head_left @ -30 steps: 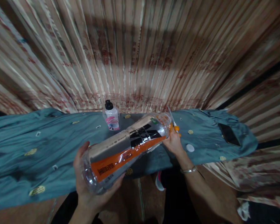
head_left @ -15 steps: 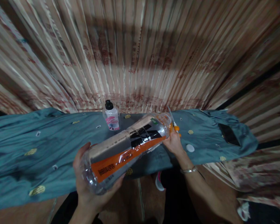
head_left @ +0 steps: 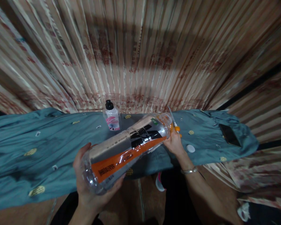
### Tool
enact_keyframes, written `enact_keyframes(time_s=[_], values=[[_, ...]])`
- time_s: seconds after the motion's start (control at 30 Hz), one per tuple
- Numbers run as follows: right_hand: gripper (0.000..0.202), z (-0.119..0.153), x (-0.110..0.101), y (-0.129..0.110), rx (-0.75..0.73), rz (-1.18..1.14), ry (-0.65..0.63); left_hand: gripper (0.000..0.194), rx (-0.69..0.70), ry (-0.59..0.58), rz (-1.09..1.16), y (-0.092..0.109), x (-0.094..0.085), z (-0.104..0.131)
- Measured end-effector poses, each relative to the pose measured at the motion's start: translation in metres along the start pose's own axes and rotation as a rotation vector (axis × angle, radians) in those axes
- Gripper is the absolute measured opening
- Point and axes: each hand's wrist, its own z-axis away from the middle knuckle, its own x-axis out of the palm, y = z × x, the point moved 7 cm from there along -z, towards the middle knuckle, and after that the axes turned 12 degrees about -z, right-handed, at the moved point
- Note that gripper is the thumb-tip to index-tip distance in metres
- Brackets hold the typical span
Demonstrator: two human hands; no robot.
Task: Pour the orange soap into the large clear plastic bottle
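Your biggest risk is the hold at the near end: the fingers of your left hand spread wide around the smooth base of the large clear bottle, and slick, thin plastic could turn or slide if that grip loosens. The base sits in the lower left-centre of the frame, in line with the front edge of the bench, so a slip there could send it to the floor rather than onto the cloth. Squeezing too hard could dent the wall and make the bottle jump.

At the other end, right of centre, the fingers of your right hand are bent in by the neck, mostly hidden behind it; I can't tell how tightly they close. Beside them is a slender orange-and-white tool, its thin tip pointing up. I can't tell whether you grip it or only touch it; if the tip is sharp, a slip could nick the plastic or your skin. A wide swing of the bottle's side could also knock over the small black-capped bottle standing just beyond it.

The large bottle lies slantwise across the middle of the frame, from lower left up to centre right. Its clear body is ribbed near the neck and rounded at the base, and wears a shiny silver label with a long orange band, bold black lettering and a small green patch. The plastic catches bright glints; no liquid shows.
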Motion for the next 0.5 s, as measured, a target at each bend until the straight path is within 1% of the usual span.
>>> enact_keyframes(time_s=[0.07, 0.17, 0.23, 0.33, 0.4, 0.5], values=[[0.066, 0.000, 0.000, 0.000, 0.011, 0.011, -0.002, 0.097, -0.021, -0.007, 0.029, -0.001, 0.003, 0.001], [0.066, -0.001, 0.000, 0.000, 0.011, 0.022, -0.003, 0.103, 0.026, 0.001, 0.020, -0.001, 0.004, 0.005], [0.066, -0.001, -0.001, -0.001, -0.003, 0.022, 0.000, 0.099, 0.032, 0.014, -0.007, -0.004, 0.003, 0.007], [0.067, 0.000, -0.001, 0.000, -0.009, 0.015, 0.001, 0.094, -0.014, 0.005, -0.049, -0.007, 0.002, 0.008], [0.067, 0.000, 0.000, 0.002, 0.000, 0.012, 0.000, 0.093, -0.015, 0.006, -0.038, -0.004, 0.002, 0.007], [0.065, 0.000, -0.001, 0.003, 0.009, 0.015, 0.007, 0.095, 0.048, 0.017, 0.010, 0.004, 0.003, 0.005]])
